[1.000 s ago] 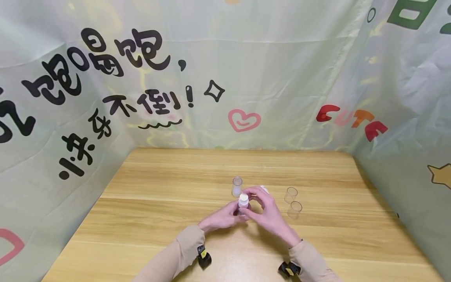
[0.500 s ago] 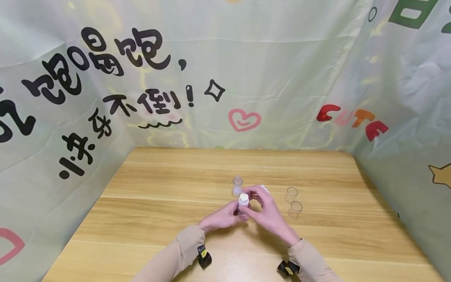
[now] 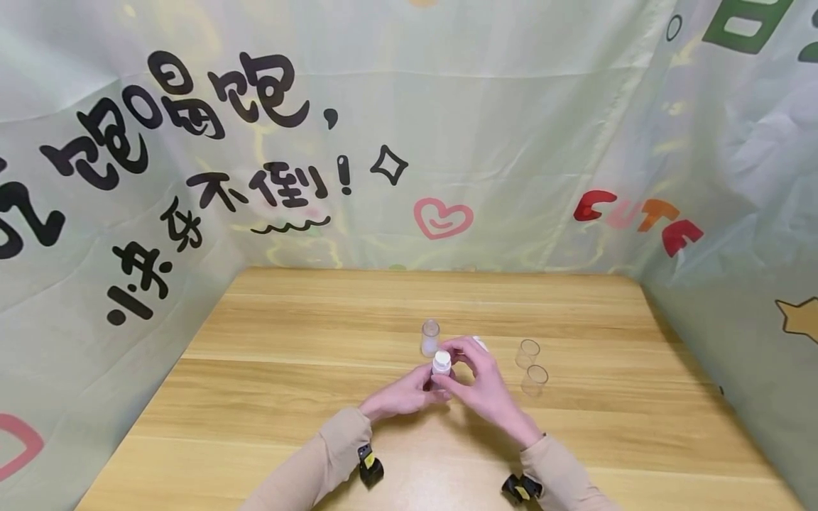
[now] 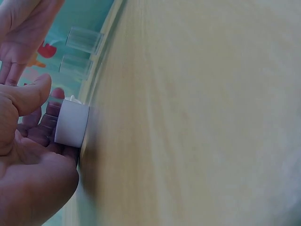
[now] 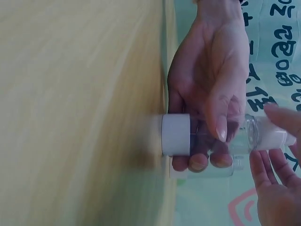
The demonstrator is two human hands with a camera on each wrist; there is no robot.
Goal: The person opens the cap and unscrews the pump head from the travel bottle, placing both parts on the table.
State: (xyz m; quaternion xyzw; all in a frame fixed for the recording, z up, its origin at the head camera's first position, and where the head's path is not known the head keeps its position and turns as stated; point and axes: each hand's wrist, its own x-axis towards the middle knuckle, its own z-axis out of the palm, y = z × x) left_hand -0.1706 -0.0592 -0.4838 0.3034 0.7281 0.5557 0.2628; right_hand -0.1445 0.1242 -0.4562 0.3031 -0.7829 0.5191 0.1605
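Observation:
My left hand (image 3: 405,392) grips the clear body of a small pump bottle (image 3: 442,363) that stands upright over the table. In the right wrist view the thumb lies across the see-through wall, and the bottle's white base (image 5: 176,134) sits close to the wood. Round the white pump top (image 5: 272,133), the thumb and fingers of my right hand (image 3: 481,387) pinch from both sides. A second clear bottle (image 3: 431,339) stands just behind. Part of a white piece (image 3: 480,343) shows past the right hand, the remainder hidden.
Two clear, open-rimmed caps, one farther back (image 3: 527,353) and one nearer (image 3: 535,381), stand to the right of the hands. Fabric walls with printed lettering border the wooden table (image 3: 287,326) at the back and both sides.

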